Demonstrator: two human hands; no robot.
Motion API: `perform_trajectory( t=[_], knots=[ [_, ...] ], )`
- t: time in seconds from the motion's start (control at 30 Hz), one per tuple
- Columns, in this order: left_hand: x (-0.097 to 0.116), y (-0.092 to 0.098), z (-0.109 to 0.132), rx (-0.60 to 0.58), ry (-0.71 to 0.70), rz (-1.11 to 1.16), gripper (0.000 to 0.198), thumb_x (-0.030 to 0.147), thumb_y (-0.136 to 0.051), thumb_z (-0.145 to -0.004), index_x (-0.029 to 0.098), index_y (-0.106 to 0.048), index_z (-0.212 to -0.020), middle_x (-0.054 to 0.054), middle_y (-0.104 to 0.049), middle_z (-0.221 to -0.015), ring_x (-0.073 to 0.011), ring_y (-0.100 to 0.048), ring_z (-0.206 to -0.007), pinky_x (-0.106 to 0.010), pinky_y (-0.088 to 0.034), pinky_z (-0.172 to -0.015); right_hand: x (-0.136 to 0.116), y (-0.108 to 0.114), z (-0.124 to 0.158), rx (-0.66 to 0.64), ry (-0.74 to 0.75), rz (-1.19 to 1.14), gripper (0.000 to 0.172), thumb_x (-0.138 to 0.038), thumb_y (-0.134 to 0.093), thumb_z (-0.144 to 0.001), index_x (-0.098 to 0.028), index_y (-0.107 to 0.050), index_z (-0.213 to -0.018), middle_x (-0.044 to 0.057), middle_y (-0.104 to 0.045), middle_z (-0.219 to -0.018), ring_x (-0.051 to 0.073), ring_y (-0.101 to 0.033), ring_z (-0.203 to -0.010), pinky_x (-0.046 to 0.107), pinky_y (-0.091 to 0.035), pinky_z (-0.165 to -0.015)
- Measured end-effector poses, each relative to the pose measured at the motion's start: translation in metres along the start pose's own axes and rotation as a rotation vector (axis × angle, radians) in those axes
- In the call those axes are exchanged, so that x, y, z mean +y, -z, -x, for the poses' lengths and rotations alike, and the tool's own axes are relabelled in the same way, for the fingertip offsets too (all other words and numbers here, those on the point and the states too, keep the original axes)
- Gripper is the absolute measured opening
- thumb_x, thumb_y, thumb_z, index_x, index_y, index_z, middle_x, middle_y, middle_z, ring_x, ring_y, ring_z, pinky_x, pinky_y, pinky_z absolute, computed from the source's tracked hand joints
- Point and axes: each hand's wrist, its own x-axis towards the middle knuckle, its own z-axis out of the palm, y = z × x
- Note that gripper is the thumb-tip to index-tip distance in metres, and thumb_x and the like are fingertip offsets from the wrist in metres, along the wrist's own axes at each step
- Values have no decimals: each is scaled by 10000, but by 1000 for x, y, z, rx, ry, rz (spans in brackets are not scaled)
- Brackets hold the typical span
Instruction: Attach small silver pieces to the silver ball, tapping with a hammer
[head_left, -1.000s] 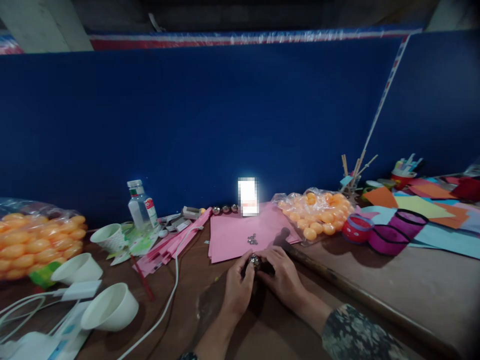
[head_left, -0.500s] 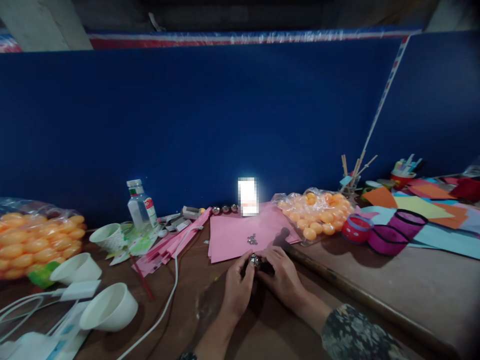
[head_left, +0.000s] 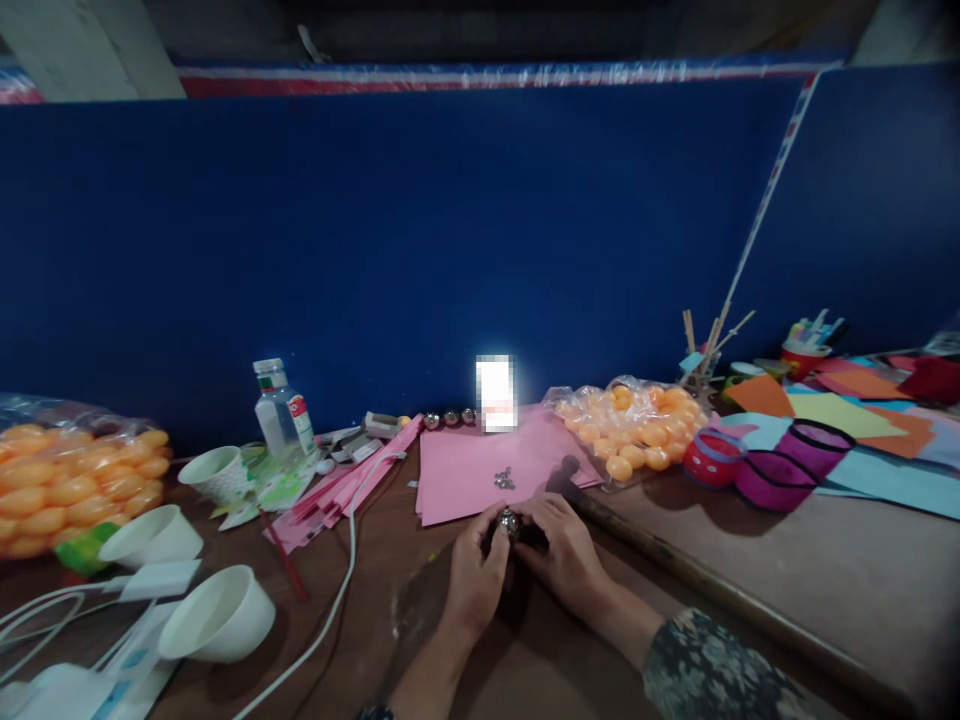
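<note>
A shiny metal ball [head_left: 509, 523] is held between the fingertips of both my hands, just in front of the pink paper. My left hand [head_left: 477, 570] is closed on its left side, thumb toward me. From the right, my right hand [head_left: 562, 548] grips the same ball with thumb and fingers. On the pink paper [head_left: 465, 480] beyond my fingers lies a small cluster of metal pieces [head_left: 505, 478], too small to name. A few similar metal balls [head_left: 450, 418] stand in a row at the paper's back edge.
A long-handled hammer [head_left: 675, 566] lies right of my hands. Bagged orange balls [head_left: 637, 430] sit behind it, near purple cups [head_left: 780, 480]. On the left are white bowls [head_left: 217, 615], a bottle [head_left: 283, 410], pink strips [head_left: 341, 490] and a white cable [head_left: 345, 580].
The metal ball appears slightly turned between my fingers. Both hands stay in almost the same place, and the other things have not moved.
</note>
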Motion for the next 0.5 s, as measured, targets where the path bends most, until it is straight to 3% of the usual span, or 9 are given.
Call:
perform_trajectory(
  t=[0.5],
  knots=[
    [3, -1, 0, 14, 10, 27, 292, 290, -490, -774, 171, -612, -1011, -64, -633, -1058, -195, -556, -1009, -340, -402, -919, 0, 0, 0, 4, 12, 16, 303, -166, -635, -697, -204, -570, -990, 45, -620, -943, 205, -495, -877, 345, -410, -800]
  ],
)
